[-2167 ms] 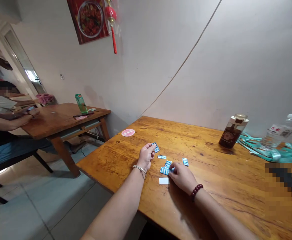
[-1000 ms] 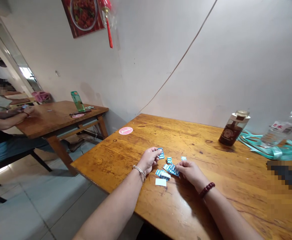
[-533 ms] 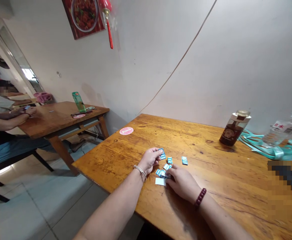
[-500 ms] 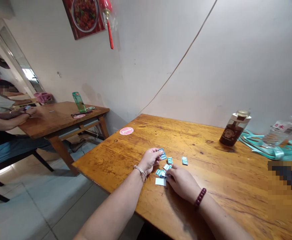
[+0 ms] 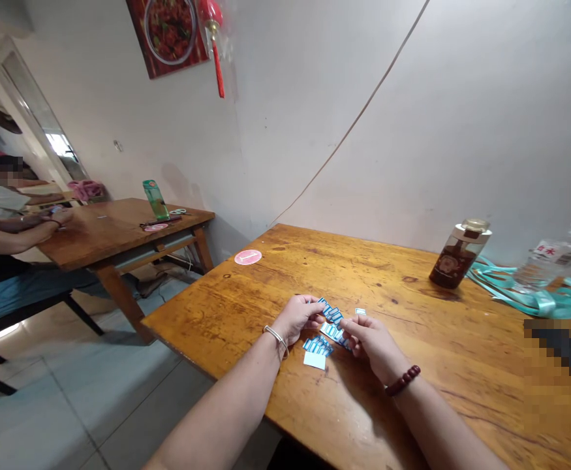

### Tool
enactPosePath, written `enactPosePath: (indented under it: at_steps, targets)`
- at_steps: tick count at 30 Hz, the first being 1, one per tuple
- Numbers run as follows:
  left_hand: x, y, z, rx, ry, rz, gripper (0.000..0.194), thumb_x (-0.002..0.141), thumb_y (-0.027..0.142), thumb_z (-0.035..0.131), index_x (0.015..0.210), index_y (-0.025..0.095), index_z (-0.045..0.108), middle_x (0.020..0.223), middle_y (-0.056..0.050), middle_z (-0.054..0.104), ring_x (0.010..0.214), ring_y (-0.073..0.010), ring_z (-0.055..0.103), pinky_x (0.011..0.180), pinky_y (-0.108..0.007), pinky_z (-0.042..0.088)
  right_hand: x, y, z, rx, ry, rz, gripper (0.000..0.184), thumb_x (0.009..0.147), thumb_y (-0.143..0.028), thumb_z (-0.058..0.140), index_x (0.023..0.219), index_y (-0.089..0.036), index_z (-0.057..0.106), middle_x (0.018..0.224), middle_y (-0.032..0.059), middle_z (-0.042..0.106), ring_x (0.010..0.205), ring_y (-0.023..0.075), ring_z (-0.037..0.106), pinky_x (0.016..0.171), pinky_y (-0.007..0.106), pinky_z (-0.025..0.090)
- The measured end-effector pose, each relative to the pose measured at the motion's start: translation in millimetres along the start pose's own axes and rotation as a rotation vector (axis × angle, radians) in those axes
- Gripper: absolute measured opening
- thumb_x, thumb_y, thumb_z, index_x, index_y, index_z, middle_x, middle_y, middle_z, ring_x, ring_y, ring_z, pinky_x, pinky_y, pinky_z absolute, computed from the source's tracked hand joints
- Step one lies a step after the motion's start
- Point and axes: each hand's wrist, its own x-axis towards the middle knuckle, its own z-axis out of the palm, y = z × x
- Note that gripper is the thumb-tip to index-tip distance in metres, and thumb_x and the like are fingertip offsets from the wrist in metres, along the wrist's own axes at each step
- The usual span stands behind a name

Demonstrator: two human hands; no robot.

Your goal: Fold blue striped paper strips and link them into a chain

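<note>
Small blue-and-white cards are pinched between the thumb and fingers of my left hand [image 5: 297,320], which wears a bracelet. These cards [image 5: 326,307] spread to the right as far as the fingertips of my right hand [image 5: 376,339]. My right hand, with dark red beads at its wrist, is closed at a card [image 5: 337,316] on that end. Below lie two overlapping rows of similar cards, an upper row [image 5: 331,332] partly hidden by my right fingers and a lower row [image 5: 317,345]. A plain white card [image 5: 314,360] lies nearest me. Another card [image 5: 360,311] shows behind my right hand.
On the wooden table [image 5: 207,326] are a pink round sticker [image 5: 248,257], a dark drink bottle [image 5: 460,254], a clear water bottle [image 5: 549,261] and turquoise ribbons [image 5: 540,300]. Another person [image 5: 6,235] sits at a second table [image 5: 99,228] with a green bottle [image 5: 156,200].
My right hand has risen from the cards on the table to the fanned cards by my left hand. The cards on the table now show as two spread rows.
</note>
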Motion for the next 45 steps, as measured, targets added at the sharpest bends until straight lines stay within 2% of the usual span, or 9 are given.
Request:
enactPosePath:
  at_steps: [3, 8, 15, 24, 32, 35, 40, 42, 45]
  targets:
    - [-1, -2, 1.1, 0.036, -0.038, -0.043, 0.027, 0.059, 0.035, 0.065, 0.071, 0.012, 0.055, 0.054, -0.001, 0.054, 0.043, -0.0046, 0.047, 0.039, -0.014, 0.032, 1, 2, 1, 0.042, 0.018, -0.009, 0.029, 0.06, -0.041, 0.061, 0.06, -0.016, 0.046, 0.048, -0.004, 0.049, 0.036, 0.0042, 0.038, 0.034, 0.016, 0.027]
    - [-3, -3, 3.0, 0.01, -0.113, -0.077, 0.028, 0.059, 0.036, 0.065, 0.07, 0.013, 0.054, 0.051, 0.001, 0.052, 0.041, -0.0037, 0.045, 0.038, -0.013, 0.027, 0, 5, 4, -0.054, 0.08, -0.042, 0.027, 0.063, -0.041, 0.058, 0.061, -0.017, 0.046, 0.042, -0.0054, 0.047, 0.032, 0.0034, 0.035, 0.032, 0.015, 0.024]
    - [-10, 6, 5.6, -0.112, -0.229, -0.13, 0.027, 0.065, 0.035, 0.059, 0.076, 0.01, 0.059, 0.068, -0.005, 0.06, 0.056, -0.0082, 0.056, 0.048, -0.015, 0.039, -2, 2, 6, -0.003, 0.064, -0.049, 0.026, 0.063, -0.039, 0.058, 0.06, -0.017, 0.045, 0.045, -0.0049, 0.049, 0.034, 0.0035, 0.036, 0.033, 0.015, 0.026]
    - [-10, 4, 6.1, -0.122, -0.26, -0.149, 0.024, 0.067, 0.031, 0.057, 0.078, 0.01, 0.06, 0.07, -0.006, 0.06, 0.062, -0.0101, 0.058, 0.054, -0.017, 0.043, -4, -2, 7, -0.058, 0.094, -0.096, 0.03, 0.063, -0.045, 0.058, 0.061, -0.018, 0.043, 0.039, -0.0067, 0.043, 0.032, 0.0056, 0.035, 0.034, 0.018, 0.026]
    - [-9, 3, 6.6, -0.156, -0.276, -0.134, 0.026, 0.07, 0.034, 0.055, 0.078, 0.01, 0.06, 0.071, -0.007, 0.061, 0.061, -0.0108, 0.059, 0.054, -0.017, 0.044, -4, -2, 7, -0.026, 0.1, -0.087, 0.031, 0.061, -0.044, 0.059, 0.058, -0.018, 0.044, 0.04, -0.0061, 0.044, 0.033, 0.0051, 0.035, 0.034, 0.017, 0.023]
    - [-8, 3, 7.9, -0.122, -0.244, -0.125, 0.023, 0.068, 0.032, 0.057, 0.075, 0.01, 0.06, 0.069, -0.006, 0.06, 0.059, -0.0097, 0.058, 0.052, -0.016, 0.042, -3, -1, 6, 0.013, 0.093, -0.118, 0.029, 0.062, -0.043, 0.059, 0.06, -0.017, 0.046, 0.042, -0.0064, 0.044, 0.034, 0.0045, 0.035, 0.035, 0.017, 0.024]
    - [-3, 2, 6.0, -0.087, -0.108, -0.076, 0.021, 0.065, 0.033, 0.058, 0.067, 0.011, 0.057, 0.062, -0.003, 0.058, 0.052, -0.0068, 0.054, 0.046, -0.015, 0.039, -4, -6, 0, 0.05, 0.11, -0.146, 0.027, 0.061, -0.04, 0.061, 0.06, -0.017, 0.047, 0.047, -0.0061, 0.045, 0.037, 0.004, 0.035, 0.035, 0.017, 0.026]
    - [0, 2, 3.2, -0.105, -0.03, -0.032, 0.022, 0.066, 0.034, 0.057, 0.067, 0.012, 0.057, 0.063, -0.002, 0.058, 0.052, -0.0057, 0.052, 0.046, -0.014, 0.038, -5, -8, -1, 0.0, 0.065, -0.097, 0.025, 0.061, -0.038, 0.06, 0.06, -0.017, 0.046, 0.046, -0.006, 0.046, 0.036, 0.004, 0.035, 0.034, 0.016, 0.024]
    - [3, 2, -1.2, -0.155, 0.079, 0.013, 0.021, 0.065, 0.033, 0.058, 0.068, 0.012, 0.056, 0.065, -0.002, 0.058, 0.053, -0.0056, 0.052, 0.046, -0.014, 0.037, -8, -6, 2, -0.162, -0.074, -0.004, 0.019, 0.062, -0.032, 0.058, 0.06, -0.017, 0.045, 0.045, -0.0057, 0.047, 0.033, 0.0043, 0.034, 0.032, 0.016, 0.021]
